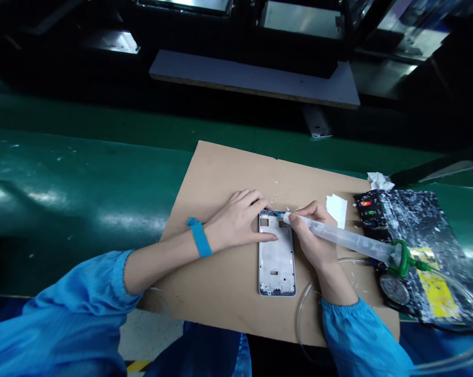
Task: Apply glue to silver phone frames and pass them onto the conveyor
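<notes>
A silver phone frame (276,262) with cut-outs lies face up on a brown cardboard sheet (216,293). My left hand (242,220) holds it at the upper left, thumb stretched across its face and index finger by the top edge. A blue band circles that wrist. In my right hand (315,235) is a translucent dispensing syringe (350,240), gripped near its front end like a pen. Its tip meets or hovers just over the frame's top edge; I cannot tell which. A green cap (403,259) with a clear hose closes the rear of the syringe.
To the right stands a black, white-spattered dispenser box (420,225) with a red light and round gauge (394,289). White paper (336,209) and a crumpled tissue (380,181) lie near it. A clear tube (300,319) loops over the cardboard. Behind is a raised shelf board (252,78).
</notes>
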The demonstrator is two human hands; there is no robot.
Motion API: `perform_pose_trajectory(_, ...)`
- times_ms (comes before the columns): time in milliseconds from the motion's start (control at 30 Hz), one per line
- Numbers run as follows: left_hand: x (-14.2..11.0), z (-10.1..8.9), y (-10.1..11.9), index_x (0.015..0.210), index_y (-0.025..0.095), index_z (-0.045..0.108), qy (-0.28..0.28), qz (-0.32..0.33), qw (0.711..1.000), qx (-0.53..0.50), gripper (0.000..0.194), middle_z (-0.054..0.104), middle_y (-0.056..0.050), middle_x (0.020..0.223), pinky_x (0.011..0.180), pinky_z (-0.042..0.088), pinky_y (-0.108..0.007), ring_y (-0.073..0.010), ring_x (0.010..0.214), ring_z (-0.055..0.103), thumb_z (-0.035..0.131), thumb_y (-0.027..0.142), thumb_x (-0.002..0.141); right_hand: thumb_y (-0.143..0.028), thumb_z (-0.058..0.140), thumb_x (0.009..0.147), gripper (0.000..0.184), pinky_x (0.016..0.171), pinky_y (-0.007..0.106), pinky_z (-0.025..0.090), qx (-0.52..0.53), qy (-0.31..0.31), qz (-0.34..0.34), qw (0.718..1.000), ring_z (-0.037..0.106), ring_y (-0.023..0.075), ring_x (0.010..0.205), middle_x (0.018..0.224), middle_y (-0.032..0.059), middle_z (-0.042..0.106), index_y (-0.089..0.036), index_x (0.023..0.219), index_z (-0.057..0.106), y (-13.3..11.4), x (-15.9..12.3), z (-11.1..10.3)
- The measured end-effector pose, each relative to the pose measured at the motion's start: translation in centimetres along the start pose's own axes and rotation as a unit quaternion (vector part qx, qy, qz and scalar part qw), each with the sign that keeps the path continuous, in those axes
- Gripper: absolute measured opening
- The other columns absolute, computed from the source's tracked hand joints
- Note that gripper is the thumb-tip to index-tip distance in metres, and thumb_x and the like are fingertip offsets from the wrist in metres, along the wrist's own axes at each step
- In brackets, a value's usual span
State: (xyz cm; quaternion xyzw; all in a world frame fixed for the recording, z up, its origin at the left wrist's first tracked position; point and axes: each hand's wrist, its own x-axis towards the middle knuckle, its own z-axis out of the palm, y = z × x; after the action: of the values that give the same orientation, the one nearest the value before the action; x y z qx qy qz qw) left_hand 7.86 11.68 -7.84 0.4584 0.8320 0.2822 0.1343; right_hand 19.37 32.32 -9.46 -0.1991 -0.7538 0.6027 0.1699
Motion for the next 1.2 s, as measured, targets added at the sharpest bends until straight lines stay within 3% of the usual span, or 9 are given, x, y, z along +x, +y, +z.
perform_pose_trajectory(633,0.03,0.02,0.09,0.127,0.023,0.07,0.006,0.007,1.0,0.006,0.061,0.07,-0.007,0.127,0.111,0.051,-0.048,-0.0305,0.12,0.065,0.091,0.067,0.091,-0.04,0.082,0.086,0.023,0.058,0.03,0.046,0.013,0.012,-0.003,1.0,0.06,0.0182,0.062,0.073,0.0005,0.073,-0.027,0.079,0.064,-0.25,0.12,0.1)
perform_pose_trajectory(1200,0.03,0.14,-0.15,0.127,0.023,0.069,0.008,0.011,1.0,-0.005,0.06,0.07,-0.008,0.128,0.111,0.051,-0.05,-0.0315,0.121,0.065,0.084,0.072,0.095,-0.046,0.085,0.088,0.03,0.057,0.03,0.043,0.014,0.018,-0.019,1.0,0.057,0.0172,0.058,0.07,-0.0009,0.071,-0.026,0.079,0.064,-0.04,0.21,0.17)
